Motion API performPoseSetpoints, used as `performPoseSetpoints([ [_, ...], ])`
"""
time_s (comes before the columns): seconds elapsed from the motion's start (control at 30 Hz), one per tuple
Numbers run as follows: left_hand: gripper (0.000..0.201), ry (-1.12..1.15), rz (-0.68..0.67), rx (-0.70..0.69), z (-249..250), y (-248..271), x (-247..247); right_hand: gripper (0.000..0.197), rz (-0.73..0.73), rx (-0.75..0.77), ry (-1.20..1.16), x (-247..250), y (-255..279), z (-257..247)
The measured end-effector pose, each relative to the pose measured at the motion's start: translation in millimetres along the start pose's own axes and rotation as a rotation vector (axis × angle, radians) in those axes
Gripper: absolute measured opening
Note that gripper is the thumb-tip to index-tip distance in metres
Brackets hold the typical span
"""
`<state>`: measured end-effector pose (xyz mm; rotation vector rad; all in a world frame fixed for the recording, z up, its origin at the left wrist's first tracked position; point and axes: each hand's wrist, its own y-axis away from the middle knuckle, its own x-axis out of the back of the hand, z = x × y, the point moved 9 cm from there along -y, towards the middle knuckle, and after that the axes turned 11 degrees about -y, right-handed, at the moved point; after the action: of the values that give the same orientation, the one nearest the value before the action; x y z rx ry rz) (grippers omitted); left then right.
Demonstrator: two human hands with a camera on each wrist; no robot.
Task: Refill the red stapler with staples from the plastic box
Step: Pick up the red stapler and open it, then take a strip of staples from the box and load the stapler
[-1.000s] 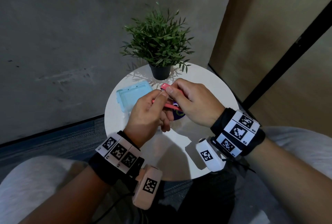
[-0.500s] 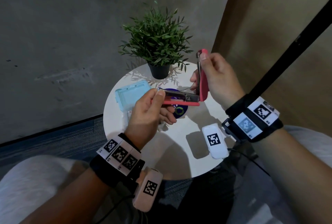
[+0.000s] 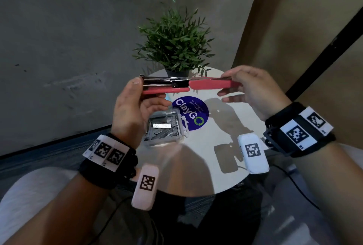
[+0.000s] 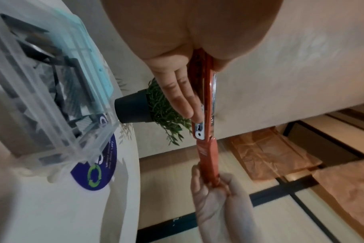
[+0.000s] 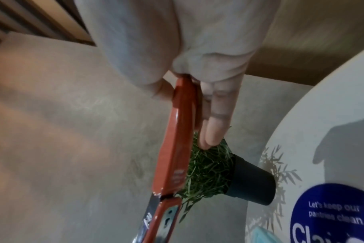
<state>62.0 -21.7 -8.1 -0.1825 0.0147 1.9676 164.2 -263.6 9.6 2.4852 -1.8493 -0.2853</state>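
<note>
- Stapler [image 3: 184, 85] swung fully open, flat, held in air between hands.
- Left hand [image 3: 131, 111] grips base end.
- Right hand [image 3: 249, 89] pinches cover tip.
- Box [image 3: 167, 127] of staples below left hand, on table [image 3: 196, 166].

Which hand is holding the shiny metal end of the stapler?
The left hand holds the stapler's metal end; the right hand pinches the plain red lid.
</note>
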Motion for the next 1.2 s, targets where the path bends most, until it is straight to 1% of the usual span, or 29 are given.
performPoseSetpoints([
  [0.03,0.042,-0.005,0.005,0.001,0,-2,4,0.029,-0.028,-0.005,0.062,-3,2,3],
  [0.1,0.039,-0.041,-0.022,-0.014,0,-4,5,0.031,-0.083,0.033,0.295,-11,3,8],
  [0.17,0.034,-0.079,-0.066,-0.039,-1,-3,3,0.030,-0.201,0.062,0.561,-24,8,14],
  [0.2,0.033,-0.095,-0.080,-0.049,-2,-3,2,0.034,-0.272,0.047,0.651,-31,12,20],
  [0.3,0.030,-0.140,-0.094,-0.051,-5,-7,3,0.054,-0.397,-0.014,0.770,-43,26,32],
  [0.37,0.028,-0.167,-0.106,-0.053,-5,-9,3,0.054,-0.465,-0.017,0.826,-51,36,36],
  [0.43,0.026,-0.191,-0.105,-0.051,-5,-10,4,0.046,-0.521,-0.058,0.740,-60,41,43],
  [0.53,0.027,-0.216,-0.106,-0.041,-7,-9,3,0.033,-0.598,-0.224,0.385,-74,48,59],
  [0.6,0.029,-0.240,-0.142,-0.040,-9,-7,-3,0.025,-0.638,-0.320,0.165,-86,55,68],
  [0.63,0.031,-0.247,-0.169,-0.045,-9,-6,-8,0.019,-0.636,-0.337,0.110,-90,57,70],
  [0.7,0.031,-0.237,-0.207,-0.053,-6,-4,-13,0.009,-0.596,-0.322,0.088,-90,55,69],
  [0.73,0.029,-0.224,-0.207,-0.048,-4,-5,-13,0.008,-0.578,-0.300,0.089,-89,52,66],
  [0.8,0.027,-0.253,-0.154,-0.027,-4,-10,-3,0.008,-0.537,-0.264,0.069,-82,45,60],
  [0.87,0.033,-0.424,-0.065,-0.033,-6,-16,14,0.012,-0.464,-0.261,0.022,-71,37,55],
  [0.9,0.032,-0.564,-0.033,-0.054,-8,-18,20,0.014,-0.432,-0.261,-0.006,-66,35,54],
  [0.93,0.028,-0.730,-0.033,-0.089,-10,-20,22,0.014,-0.408,-0.259,-0.031,-62,32,52],
  [0.97,0.021,-0.917,-0.078,-0.127,-15,-20,20,0.015,-0.392,-0.254,-0.049,-59,31,51],
  [1.0,0.015,-1.104,-0.158,-0.163,-22,-18,13,0.015,-0.384,-0.248,-0.057,-58,30,50],
  [1.03,0.011,-1.246,-0.258,-0.199,-31,-15,6,0.015,-0.383,-0.246,-0.055,-58,30,50],
  [1.1,0.010,-1.375,-0.416,-0.250,-47,-7,-6,0.015,-0.391,-0.246,-0.036,-60,30,51],
  [1.13,0.012,-1.397,-0.456,-0.260,-52,-4,-9,0.015,-0.396,-0.246,-0.024,-62,31,51],
  [1.2,0.018,-1.451,-0.495,-0.273,-57,-2,-11,0.016,-0.408,-0.245,-0.004,-65,33,53],
])
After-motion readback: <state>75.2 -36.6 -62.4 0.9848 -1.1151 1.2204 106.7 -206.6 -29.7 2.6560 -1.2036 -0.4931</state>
